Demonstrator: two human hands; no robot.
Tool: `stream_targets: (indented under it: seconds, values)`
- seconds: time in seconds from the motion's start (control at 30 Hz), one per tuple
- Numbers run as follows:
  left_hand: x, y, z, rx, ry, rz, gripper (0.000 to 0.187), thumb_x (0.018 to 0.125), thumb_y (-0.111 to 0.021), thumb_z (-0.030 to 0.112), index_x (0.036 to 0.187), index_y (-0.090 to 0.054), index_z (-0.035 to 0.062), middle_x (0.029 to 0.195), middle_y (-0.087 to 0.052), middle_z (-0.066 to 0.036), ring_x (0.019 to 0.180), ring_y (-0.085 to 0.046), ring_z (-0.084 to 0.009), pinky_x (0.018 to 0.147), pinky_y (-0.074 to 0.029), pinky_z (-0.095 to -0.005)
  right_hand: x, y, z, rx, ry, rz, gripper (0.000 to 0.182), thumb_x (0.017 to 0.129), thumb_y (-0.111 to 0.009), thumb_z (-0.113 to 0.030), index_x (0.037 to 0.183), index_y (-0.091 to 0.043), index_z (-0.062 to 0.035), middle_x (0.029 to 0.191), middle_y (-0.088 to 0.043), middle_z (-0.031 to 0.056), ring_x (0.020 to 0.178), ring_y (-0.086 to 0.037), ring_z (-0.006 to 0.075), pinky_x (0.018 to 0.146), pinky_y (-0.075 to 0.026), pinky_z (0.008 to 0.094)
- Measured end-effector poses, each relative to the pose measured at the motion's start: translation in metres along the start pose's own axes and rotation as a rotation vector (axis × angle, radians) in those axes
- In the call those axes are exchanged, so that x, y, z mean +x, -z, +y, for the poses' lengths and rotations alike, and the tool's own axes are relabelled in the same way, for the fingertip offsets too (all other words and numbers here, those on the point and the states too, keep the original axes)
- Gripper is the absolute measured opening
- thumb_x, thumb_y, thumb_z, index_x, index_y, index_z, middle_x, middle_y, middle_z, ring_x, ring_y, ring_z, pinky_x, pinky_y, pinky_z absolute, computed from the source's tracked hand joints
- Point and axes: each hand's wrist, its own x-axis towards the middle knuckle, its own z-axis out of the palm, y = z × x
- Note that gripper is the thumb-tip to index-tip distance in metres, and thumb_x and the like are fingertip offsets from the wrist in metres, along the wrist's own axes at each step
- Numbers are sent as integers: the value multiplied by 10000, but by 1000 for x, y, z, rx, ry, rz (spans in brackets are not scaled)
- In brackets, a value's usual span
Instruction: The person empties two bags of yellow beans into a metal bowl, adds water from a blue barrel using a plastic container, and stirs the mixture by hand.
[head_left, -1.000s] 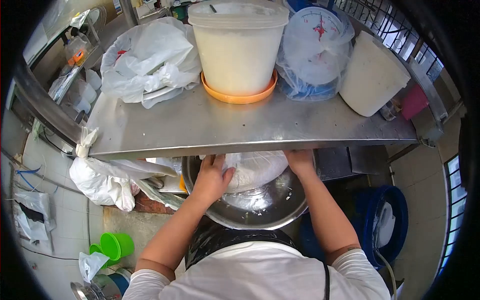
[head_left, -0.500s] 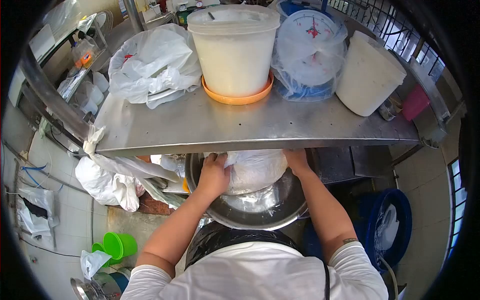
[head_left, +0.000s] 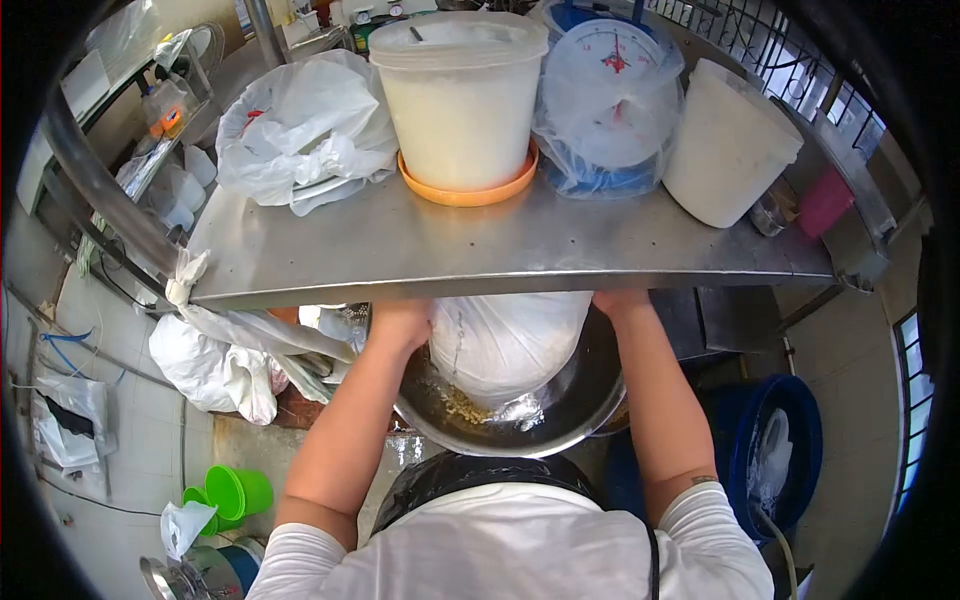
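A bulging white cloth bag [head_left: 510, 345] fills the back of a wide metal basin [head_left: 520, 438] under the shelf edge. Pale yellowish grains [head_left: 462, 405] lie at the basin's bottom, left of the bag. My left hand [head_left: 402, 322] is curled closed at the bag's left side, over the basin's left rim; its far fingers are hidden by the shelf, and I cannot tell what is in them. On the other side, my right hand [head_left: 620, 300] is close to the bag's right side near the rim, its fingers hidden under the shelf edge.
On the steel shelf [head_left: 480, 245] stand a large plastic tub [head_left: 458, 115] on an orange dish [head_left: 470, 195], a plastic-wrapped scale [head_left: 608, 110] and a tilted white bucket [head_left: 728, 145]. A blue barrel [head_left: 808, 440] is at right, green buckets [head_left: 240, 492] at lower left.
The bag looks rounder and fuller, and grains now show in the basin. My left hand has moved left and farther under the shelf; my right hand has moved slightly right.
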Motion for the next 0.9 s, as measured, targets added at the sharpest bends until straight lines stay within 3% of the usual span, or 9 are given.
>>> stream_targets:
  seconds: [0.07,0.23,0.37,0.43,0.53,0.6,0.63,0.8,0.9]
  values:
    - [-2,0,18,-315,88,-41,322,1003,-652,189,1299,-591,78,1287,-620,-106,1208,-575,-263,1072,-457,-453,-8,-19,-14,-34,39,30,403,1047,-516,-369,1346,-559,-102,1292,-612,94,1203,-588,275,1045,-486,462]
    - [6,0,16,392,-241,76,270,1007,-574,149,1211,-638,-16,1223,-677,-181,1138,-621,-324,981,-493,-438,-35,-71,-23,-217,90,266,371,1049,-532,-353,1322,-570,-105,1224,-632,77,1102,-637,248,920,-563,442]
    - [-2,-11,28,404,-342,109,263,998,-570,146,1191,-665,-6,1199,-691,-202,1137,-633,-367,983,-495,-450,-35,-52,-16,-185,66,154,349,1043,-547,-321,1317,-571,-105,1215,-634,88,1076,-652,250,867,-587,435]
    - [-3,-15,55,1082,-418,-21,270,987,-571,139,1192,-673,-4,1186,-699,-209,1123,-644,-385,979,-500,-463,-37,-58,-19,-224,50,112,343,1042,-550,-314,1314,-573,-107,1215,-634,94,1068,-657,252,856,-591,431]
    - [-9,-17,75,722,-433,84,269,987,-566,143,1185,-673,-4,1191,-697,-220,1124,-646,-398,969,-505,-483,-35,-76,-21,-156,45,175,333,1045,-545,-311,1311,-569,-112,1242,-625,89,1112,-635,251,893,-569,448]
    - [-4,-19,64,969,-345,-13,267,990,-568,151,1183,-675,1,1193,-695,-222,1127,-645,-397,966,-507,-485,-35,-68,-5,-232,50,350,352,1047,-541,-326,1326,-561,-112,1283,-610,79,1177,-602,248,958,-534,472]
    - [1,-20,62,1209,-287,-103,266,992,-569,158,1182,-677,5,1195,-693,-223,1129,-644,-396,962,-508,-487,-16,-26,13,-230,-17,159,375,1050,-533,-349,1345,-551,-118,1322,-595,66,1227,-572,259,1019,-494,485]
    - [-6,-29,80,943,-550,30,244,991,-569,167,1129,-691,7,1137,-704,-231,1096,-654,-400,957,-510,-479,-24,-47,-13,-106,82,322,347,1053,-547,-311,1328,-561,-100,1248,-630,90,1186,-592,259,994,-498,435]
    - [-13,-42,82,887,-482,-36,202,973,-570,107,1106,-687,11,1129,-705,-205,1075,-647,-391,949,-503,-481,-14,20,2,-1129,97,115,385,1029,-617,-303,1331,-565,-70,1203,-646,89,1102,-616,241,859,-528,411]
